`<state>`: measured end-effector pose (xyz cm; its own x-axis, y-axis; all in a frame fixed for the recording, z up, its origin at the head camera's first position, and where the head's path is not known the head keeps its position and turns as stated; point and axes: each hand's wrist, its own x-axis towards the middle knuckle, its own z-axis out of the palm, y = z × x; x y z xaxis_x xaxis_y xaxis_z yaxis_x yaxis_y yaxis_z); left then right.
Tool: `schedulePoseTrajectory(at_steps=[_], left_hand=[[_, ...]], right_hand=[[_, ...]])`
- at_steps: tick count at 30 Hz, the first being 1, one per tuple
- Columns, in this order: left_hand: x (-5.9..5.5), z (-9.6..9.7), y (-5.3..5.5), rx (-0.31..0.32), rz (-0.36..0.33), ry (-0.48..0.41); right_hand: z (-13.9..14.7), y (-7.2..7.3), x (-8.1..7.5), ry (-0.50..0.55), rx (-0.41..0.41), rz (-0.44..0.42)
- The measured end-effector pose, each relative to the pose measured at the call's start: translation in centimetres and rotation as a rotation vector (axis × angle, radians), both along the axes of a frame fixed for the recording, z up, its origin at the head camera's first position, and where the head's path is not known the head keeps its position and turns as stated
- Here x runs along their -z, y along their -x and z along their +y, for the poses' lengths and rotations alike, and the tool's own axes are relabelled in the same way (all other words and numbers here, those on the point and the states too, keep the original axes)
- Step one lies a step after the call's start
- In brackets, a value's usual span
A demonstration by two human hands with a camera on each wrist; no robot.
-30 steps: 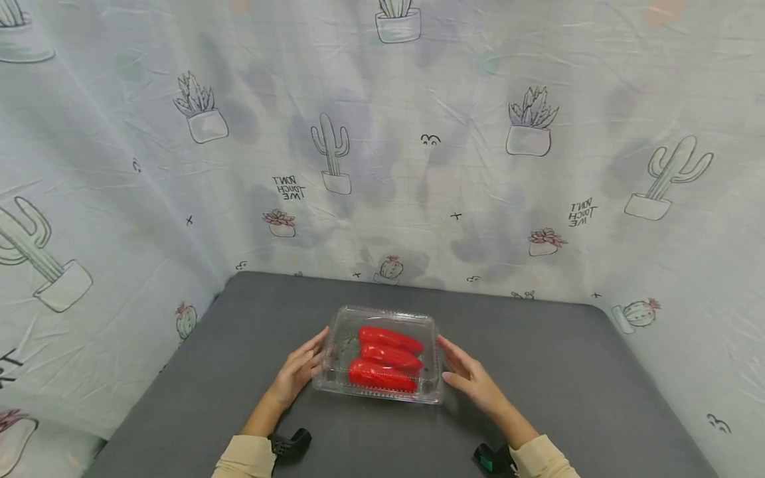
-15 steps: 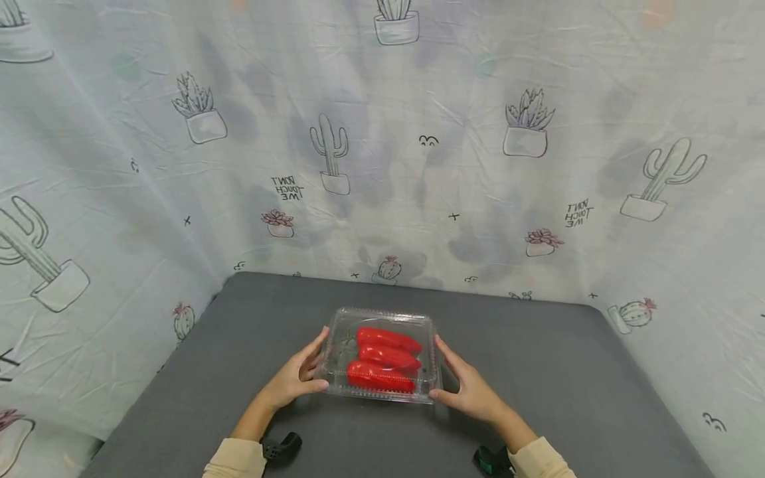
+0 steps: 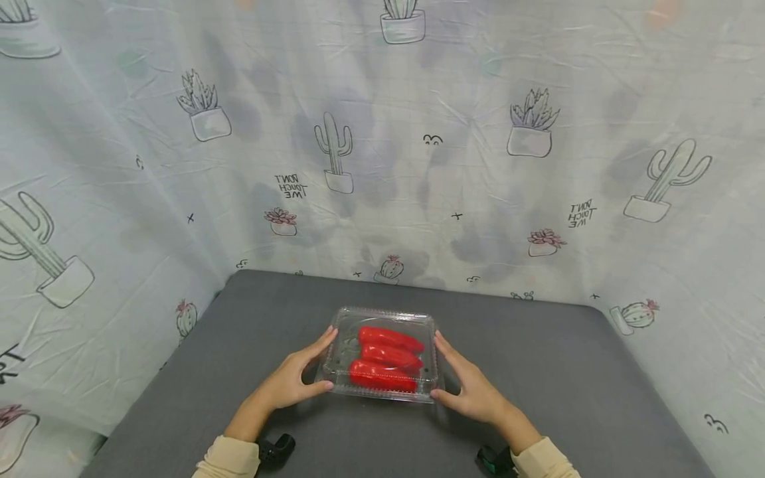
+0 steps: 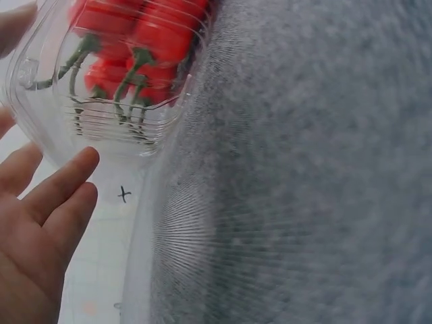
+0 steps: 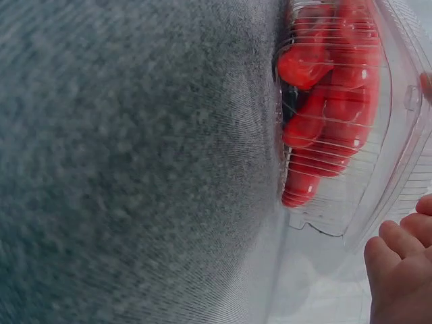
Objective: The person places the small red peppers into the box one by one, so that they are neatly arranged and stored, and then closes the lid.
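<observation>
A clear plastic clamshell box point(image 3: 382, 395) with its lid down sits in the middle of the dark grey table. Inside lie several long red peppers point(image 3: 391, 356), their green stems point(image 4: 125, 84) toward the left end. My left hand point(image 3: 293, 380) grips the box's left end, thumb at the near corner and fingers along the rim. In the left wrist view, two of its fingers point(image 4: 67, 196) stretch out beyond the box corner. From the other side my right hand point(image 3: 475, 392) holds the right end, thumb at the near right corner, fingertips point(image 5: 391, 246) right at the rim.
The grey tabletop point(image 3: 538, 372) reaches back to a pale curtain point(image 3: 382, 166) printed with cacti, which also hangs along both sides. Dark camera mounts point(image 3: 277, 450) sit on both wrists below the beige sleeves point(image 3: 230, 458).
Both thumbs have come in to the box's near corners, and the left hand has closed in around its end. The box stays in about the same place.
</observation>
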<state>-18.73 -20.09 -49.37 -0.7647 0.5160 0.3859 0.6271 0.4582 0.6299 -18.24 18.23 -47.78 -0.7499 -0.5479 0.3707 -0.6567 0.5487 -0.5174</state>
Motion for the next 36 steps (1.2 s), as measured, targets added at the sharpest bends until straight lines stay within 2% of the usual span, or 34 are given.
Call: schedulePoseTrajectory(at_steps=[6,10,12,15,17,22,24,26,28,33,36], left_hand=[[-0.2,0.1,-0.2,-0.018,0.033,0.049],[-0.2,0.1,-0.3,-0.024,-0.005,0.039],[-0.2,0.0,-0.4,-0.031,-0.064,0.017],[-0.5,-0.1,-0.7,-0.07,-0.202,-0.016],[-0.8,-0.1,-1.0,-0.1,-0.33,-0.051],[-1.6,0.3,-2.0,-0.214,-0.646,-0.139],[-1.9,0.6,-2.4,-0.261,-0.72,-0.163],[-2.1,0.8,-2.6,-0.277,-0.771,-0.196],[-2.2,0.9,-2.7,-0.265,-0.813,-0.222],[-2.2,0.8,-2.8,-0.152,-0.979,-0.361],[-2.0,0.9,-2.8,-0.129,-1.04,-0.437]], right_hand=[[-0.2,-0.2,-0.5,-0.026,0.002,-0.03],[-0.2,-0.1,-0.5,-0.013,0.003,-0.061],[-0.3,0.0,-0.4,0.003,0.012,-0.087],[-0.2,0.0,-0.3,0.047,0.033,-0.177],[-0.2,0.0,-0.1,0.087,0.039,-0.264],[0.1,-0.3,0.1,0.209,0.039,-0.54],[0.2,-0.5,0.1,0.243,0.055,-0.613],[0.2,-0.7,0.0,0.272,0.066,-0.644],[0.1,-0.9,-0.2,0.305,0.077,-0.665],[-0.3,-1.4,-0.2,0.389,0.11,-0.742],[-0.4,-1.6,0.0,0.42,0.139,-0.771]])
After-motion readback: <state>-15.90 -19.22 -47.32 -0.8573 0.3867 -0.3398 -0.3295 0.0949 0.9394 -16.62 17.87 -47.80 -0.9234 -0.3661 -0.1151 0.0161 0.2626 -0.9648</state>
